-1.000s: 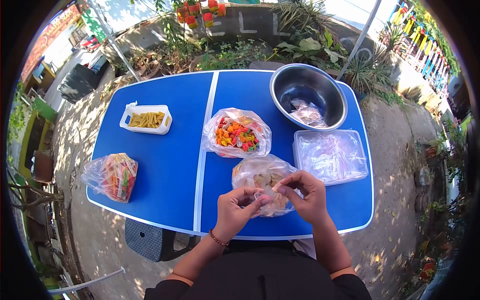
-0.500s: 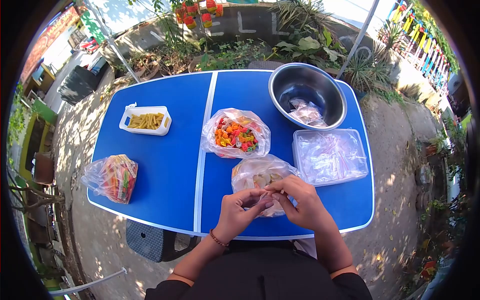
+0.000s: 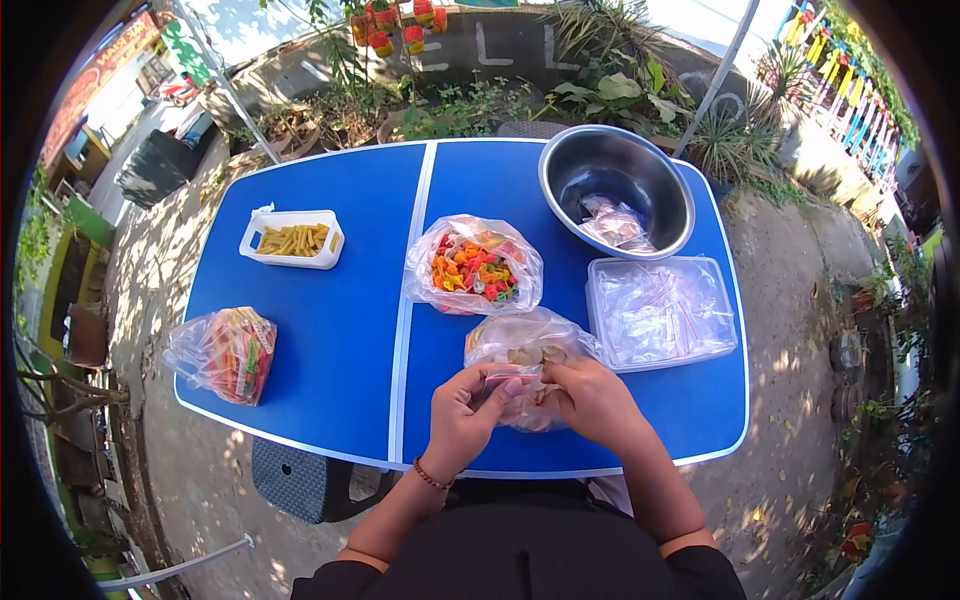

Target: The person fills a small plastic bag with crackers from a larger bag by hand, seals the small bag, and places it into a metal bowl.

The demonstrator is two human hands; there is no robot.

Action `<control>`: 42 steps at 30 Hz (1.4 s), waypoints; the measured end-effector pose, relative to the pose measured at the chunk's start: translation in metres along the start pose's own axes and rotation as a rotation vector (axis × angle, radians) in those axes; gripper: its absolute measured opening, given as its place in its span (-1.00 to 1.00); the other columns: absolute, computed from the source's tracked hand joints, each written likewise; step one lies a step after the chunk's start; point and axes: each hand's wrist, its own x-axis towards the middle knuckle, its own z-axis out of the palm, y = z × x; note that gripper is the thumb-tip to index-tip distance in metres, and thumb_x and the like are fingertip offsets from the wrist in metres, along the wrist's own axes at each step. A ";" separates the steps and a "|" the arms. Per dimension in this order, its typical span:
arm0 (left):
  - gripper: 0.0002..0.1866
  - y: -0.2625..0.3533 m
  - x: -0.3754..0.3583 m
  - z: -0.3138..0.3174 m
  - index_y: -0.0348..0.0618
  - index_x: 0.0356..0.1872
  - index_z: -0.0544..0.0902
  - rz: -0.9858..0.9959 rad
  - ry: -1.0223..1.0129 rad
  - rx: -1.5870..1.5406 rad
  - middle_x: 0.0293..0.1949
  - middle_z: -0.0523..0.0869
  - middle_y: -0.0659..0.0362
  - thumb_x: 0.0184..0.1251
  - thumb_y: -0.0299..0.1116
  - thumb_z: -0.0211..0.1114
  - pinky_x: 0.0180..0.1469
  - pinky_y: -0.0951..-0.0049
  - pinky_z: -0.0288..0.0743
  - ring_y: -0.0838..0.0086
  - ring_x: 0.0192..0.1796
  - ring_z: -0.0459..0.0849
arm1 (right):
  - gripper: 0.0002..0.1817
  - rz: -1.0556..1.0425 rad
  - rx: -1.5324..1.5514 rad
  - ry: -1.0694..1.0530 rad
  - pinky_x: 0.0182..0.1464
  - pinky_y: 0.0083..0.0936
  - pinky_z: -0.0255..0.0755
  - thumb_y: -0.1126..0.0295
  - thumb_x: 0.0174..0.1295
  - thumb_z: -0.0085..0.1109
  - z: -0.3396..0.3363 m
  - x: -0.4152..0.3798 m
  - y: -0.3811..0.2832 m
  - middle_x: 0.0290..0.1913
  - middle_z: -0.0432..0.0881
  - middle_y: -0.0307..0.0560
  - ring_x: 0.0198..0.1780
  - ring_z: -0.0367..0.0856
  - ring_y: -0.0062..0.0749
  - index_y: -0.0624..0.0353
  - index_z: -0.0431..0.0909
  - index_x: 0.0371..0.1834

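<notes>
My left hand (image 3: pixel 464 414), with a beaded bracelet at the wrist, pinches a small clear zip bag (image 3: pixel 513 378) with a pinkish edge between thumb and fingers. Just right of it, my right hand (image 3: pixel 598 404) has its fingers curled down at the mouth of a clear plastic bag (image 3: pixel 492 340) of pale, flat round pieces. Its fingertips are partly hidden, so what they grip cannot be made out. Behind that bag stands another open plastic bag (image 3: pixel 424 285) full of orange, red and yellow pieces.
To the right are a clear tub (image 3: pixel 597 325) of small plastic bags and a steel bowl (image 3: pixel 548 190) holding filled packets. At left, a white basket (image 3: pixel 335 245) contains yellowish sticks, and a bag of colourful sticks (image 3: pixel 240 355) lies on the blue table (image 3: pixel 330 400).
My hands have moved apart slightly. The left now holds the small bag up by itself, while the right has dropped its fingers to the bag of pale pieces.
</notes>
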 end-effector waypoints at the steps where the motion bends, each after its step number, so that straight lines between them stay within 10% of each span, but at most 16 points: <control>1: -0.75 -0.001 0.000 -0.001 -0.38 0.07 0.65 0.009 0.004 -0.001 -0.05 0.81 0.06 0.52 -0.43 0.30 0.01 0.52 0.72 0.52 -0.01 0.78 | -0.69 0.017 -0.079 -0.021 0.02 -0.23 0.59 0.55 0.07 0.32 0.005 -0.001 -0.003 -0.19 0.72 0.06 -0.03 0.68 0.04 0.22 0.63 -0.07; 16: -0.77 0.002 0.001 0.000 -0.43 0.06 0.62 0.053 0.010 0.040 -0.07 0.81 -0.08 0.54 -0.47 0.25 -0.15 0.44 0.78 0.41 -0.11 0.84 | -0.88 0.089 0.063 0.054 -0.13 -0.18 0.60 0.54 0.17 0.27 0.013 0.001 0.001 -0.31 0.71 0.13 -0.25 0.71 0.07 0.29 0.64 -0.23; 25: -0.77 -0.003 0.004 -0.004 -0.41 0.05 0.64 0.013 -0.019 -0.023 -0.09 0.82 -0.07 0.53 -0.46 0.27 -0.22 0.46 0.74 0.47 -0.20 0.83 | -0.76 0.185 0.491 0.130 -0.09 -0.49 0.63 0.72 0.21 0.21 -0.011 0.000 -0.002 -0.18 0.80 0.02 -0.15 0.79 -0.39 0.33 0.68 -0.07; 42: -0.71 -0.005 0.002 0.004 -0.41 0.07 0.66 -0.080 -0.044 0.066 -0.11 0.82 0.00 0.40 -0.49 0.41 -0.07 0.52 0.76 0.47 -0.08 0.81 | -0.83 0.091 0.776 0.283 0.02 -0.55 0.60 0.70 0.27 0.29 -0.015 -0.004 -0.008 -0.16 0.72 -0.10 -0.11 0.71 -0.52 0.33 0.64 -0.11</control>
